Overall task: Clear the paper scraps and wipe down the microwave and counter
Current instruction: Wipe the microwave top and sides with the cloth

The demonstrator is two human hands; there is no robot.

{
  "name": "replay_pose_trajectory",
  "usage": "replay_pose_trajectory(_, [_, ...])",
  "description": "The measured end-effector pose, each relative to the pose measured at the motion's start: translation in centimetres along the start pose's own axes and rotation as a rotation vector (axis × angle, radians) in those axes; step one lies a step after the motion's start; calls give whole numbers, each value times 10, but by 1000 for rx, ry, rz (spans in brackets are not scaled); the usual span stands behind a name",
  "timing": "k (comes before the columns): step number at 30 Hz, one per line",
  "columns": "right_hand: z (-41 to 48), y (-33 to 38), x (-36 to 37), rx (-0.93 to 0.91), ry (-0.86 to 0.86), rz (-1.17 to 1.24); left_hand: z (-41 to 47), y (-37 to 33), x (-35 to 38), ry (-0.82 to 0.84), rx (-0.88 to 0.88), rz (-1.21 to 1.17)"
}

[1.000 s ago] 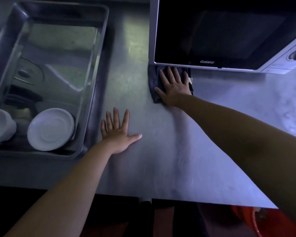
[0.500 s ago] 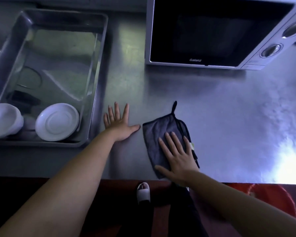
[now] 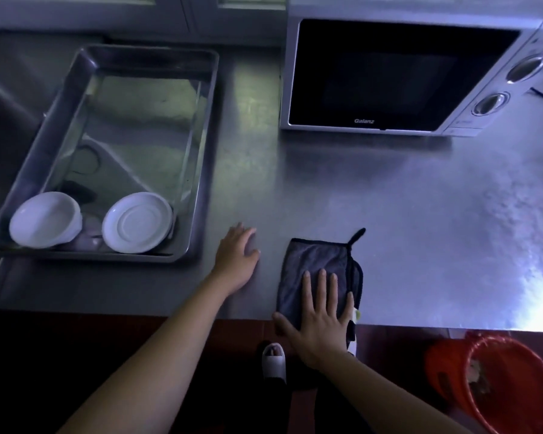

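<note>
Head view: right hand (image 3: 322, 321), fingers (image 3: 323, 285) straight, presses cloth (image 3: 315, 258), long axis toward microwave (image 3: 373, 73); left hand (image 3: 235, 261) seemingly relaxed.

The right hand (image 3: 322, 321) hides part of the cloth (image 3: 317, 261), and the bucket (image 3: 445, 368), contents perhaps scraps, is cropped.

Dark grey cloth (image 3: 317, 264) with black edging, possibly bluish in the dim light, silver microwave (image 3: 389, 73) with glossy black door, dull grey metal counter (image 3: 420, 198) with mottled sheen, silver tray (image 3: 204, 170), white bowl (image 3: 44, 219), white plate (image 3: 137, 222), orange-red bucket (image 3: 442, 368), white slipper (image 3: 274, 360)
</note>
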State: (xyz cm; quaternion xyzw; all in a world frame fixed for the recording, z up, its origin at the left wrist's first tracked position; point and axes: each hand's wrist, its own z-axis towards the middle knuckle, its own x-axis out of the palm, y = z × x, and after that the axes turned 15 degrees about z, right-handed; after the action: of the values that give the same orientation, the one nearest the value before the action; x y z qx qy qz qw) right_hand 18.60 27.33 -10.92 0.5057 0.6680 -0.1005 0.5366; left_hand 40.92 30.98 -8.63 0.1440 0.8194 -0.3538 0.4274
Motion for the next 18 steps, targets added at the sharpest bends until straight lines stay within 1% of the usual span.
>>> replay_pose_trajectory(1, [11, 9, -1, 44, -7, 32, -16, 0, 0, -42, -6, -128])
replay_pose_trajectory(2, [25, 19, -4, 84, -20, 77, -31, 2, -1, -80, -24, -203])
replay_pose_trajectory(3, [42, 30, -8, 124, -28, 129, -44, 4, -2, -107, -41, -222])
replay_pose_trajectory(6, [102, 61, -31, 260, -45, 267, -81, 22, 4, -175, -22, -164])
replay_pose_trajectory(9, [176, 84, -66, 315, -106, 289, -107, 51, 16, -247, 37, 44])
replay_pose_trajectory(12, [240, 99, -94, 242, -83, 218, -120, 78, 29, -216, 116, 185])
replay_pose_trajectory(14, [270, 100, -105, 164, -54, 111, -117, 89, 36, -182, 128, 237])
replay_pose_trajectory(16, [289, 101, -110, 55, -39, -19, -108, 91, 40, -166, 130, 251])
replay_pose_trajectory(18, [295, 109, -103, -98, -20, -109, -103, 90, 42, -167, 129, 247])
